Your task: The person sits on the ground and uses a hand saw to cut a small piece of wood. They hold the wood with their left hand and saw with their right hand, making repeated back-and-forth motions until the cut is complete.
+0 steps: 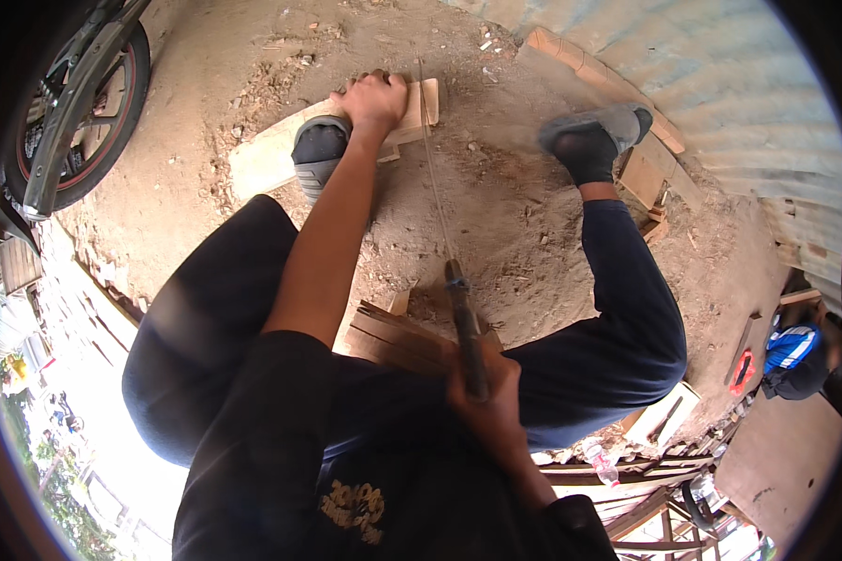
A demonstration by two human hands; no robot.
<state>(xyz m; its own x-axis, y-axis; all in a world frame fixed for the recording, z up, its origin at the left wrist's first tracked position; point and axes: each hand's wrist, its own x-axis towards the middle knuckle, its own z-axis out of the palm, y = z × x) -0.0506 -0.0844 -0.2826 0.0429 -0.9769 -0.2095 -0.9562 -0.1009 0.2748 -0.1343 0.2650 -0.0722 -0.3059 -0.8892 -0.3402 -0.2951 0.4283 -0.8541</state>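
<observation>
My left hand (374, 103) presses on and grips a pale wooden board (262, 159) lying on the dirt. My left foot in a grey slip-on shoe (318, 154) rests on the board beside that hand. My right hand (486, 393) grips the dark handle of a saw (466, 327); its long thin blade reaches forward to the board, just right of my left hand. My right foot, also in a grey shoe (589, 136), stands out to the right. Stacked wood pieces (393, 346) lie under my legs.
A bicycle wheel and frame (84, 122) stand upper left. A corrugated metal wall (720, 84) runs along the right, with bricks (589, 70) and scrap wood (646, 178) at its base. A blue and black item (795, 360), a plastic bottle (602, 463) and loose boards lie at the lower right.
</observation>
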